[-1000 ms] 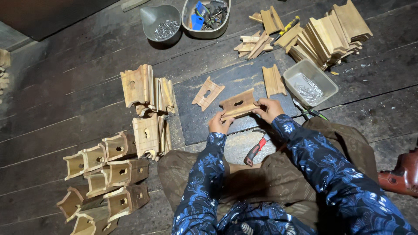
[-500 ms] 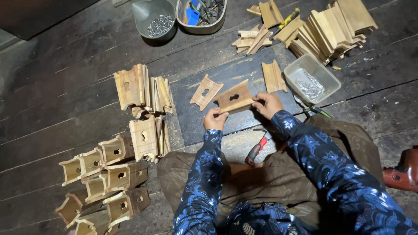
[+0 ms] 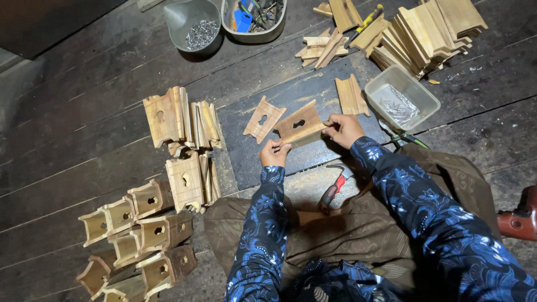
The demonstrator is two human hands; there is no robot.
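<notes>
Holding: left hand (image 3: 274, 152) and right hand (image 3: 343, 130) are pinching opposite ends of a tan wooden panel with a keyhole-shaped cutout (image 3: 298, 126)
Lying beside: matching cutout panel (image 3: 264, 118) on the dark board (image 3: 246, 148)

Your right hand (image 3: 344, 130) covers the slotted wooden panel's (image 3: 299, 126) right end. Right of it, the red power tool (image 3: 519, 219) is cut off by the frame edge; the tub's (image 3: 254, 19) contents are too small to tell.

Setting: informal woodworking workshop, work done seated on a dark plank floor (image 3: 67, 128). Evidence: stacks of cut tan wooden panels with keyhole cut-outs (image 3: 168, 114), a cluster of assembled small open wooden boxes (image 3: 140, 235), a grey bowl of metal nails (image 3: 193, 25), a clear plastic tub of nails (image 3: 401, 96). A red-handled hammer (image 3: 333, 190) lies on the floor.
</notes>
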